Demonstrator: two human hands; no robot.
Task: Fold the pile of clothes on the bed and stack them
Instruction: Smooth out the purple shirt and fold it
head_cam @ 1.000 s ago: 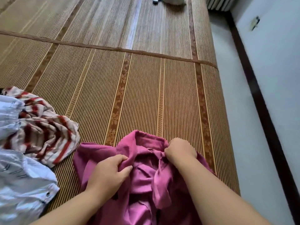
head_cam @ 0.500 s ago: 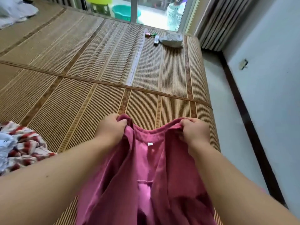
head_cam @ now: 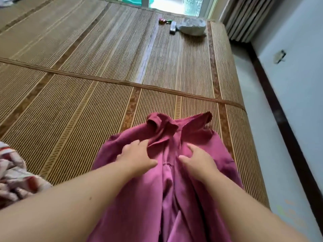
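Shirt (head_cam: 174, 189): we see it spread on the mat (head_cam: 70, 119) near the right edge, collar at the far end, body running toward us.
Left hand (head_cam: 138, 158): fingers spread, flat on the shirt, fingertips at a crease below the collar.
Right hand (head_cam: 197, 159): flat too, fingers loose; it grips nothing.
Hands together: side by side, slightly apart, with the shirt's middle seam between them.
Striped garment (head_cam: 14, 175): crumpled at our left, apart from the shirt.
Far end: a pale bag (head_cam: 191, 27).

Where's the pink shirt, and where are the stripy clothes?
pink shirt (head_cam: 167, 198): head view, middle of the fabric between the arms.
stripy clothes (head_cam: 19, 180): head view, crumpled middle of the heap.
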